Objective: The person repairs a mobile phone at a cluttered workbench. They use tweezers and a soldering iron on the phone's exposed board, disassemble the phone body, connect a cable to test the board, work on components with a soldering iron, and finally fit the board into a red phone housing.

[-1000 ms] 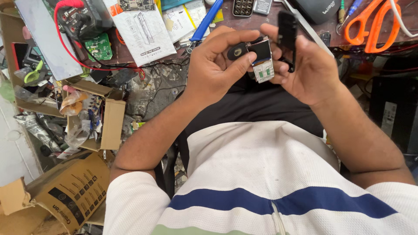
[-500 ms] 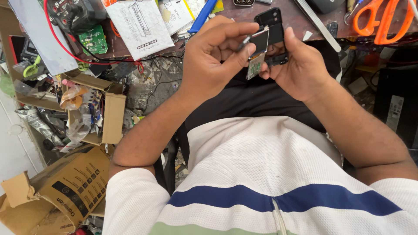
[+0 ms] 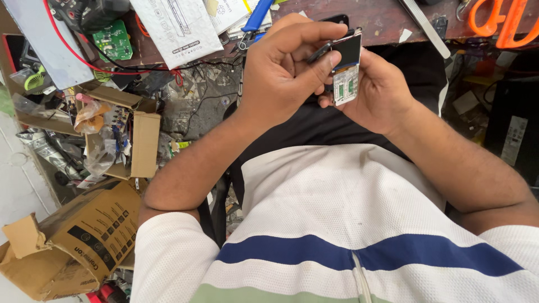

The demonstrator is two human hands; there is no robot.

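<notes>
Left hand [image 3: 286, 73] pinches top of phone circuit board [image 3: 345, 67]; right hand [image 3: 379, 90] cradles it from behind; orange scissors [image 3: 497, 22] beyond right hand.

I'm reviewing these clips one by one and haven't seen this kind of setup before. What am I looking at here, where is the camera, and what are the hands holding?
There is no machine here: a person works with two bare hands. The single camera sits on the person's head and looks down, so you see their striped shirt below and the hands above it. The left hand and right hand together hold a small opened phone, with a dark screen above and a pale keypad board below. Behind them is a brown workbench carrying orange scissors, printed paper sheets, a green circuit board and a red wire. On the floor to the left lie cardboard boxes and scraps.
</notes>
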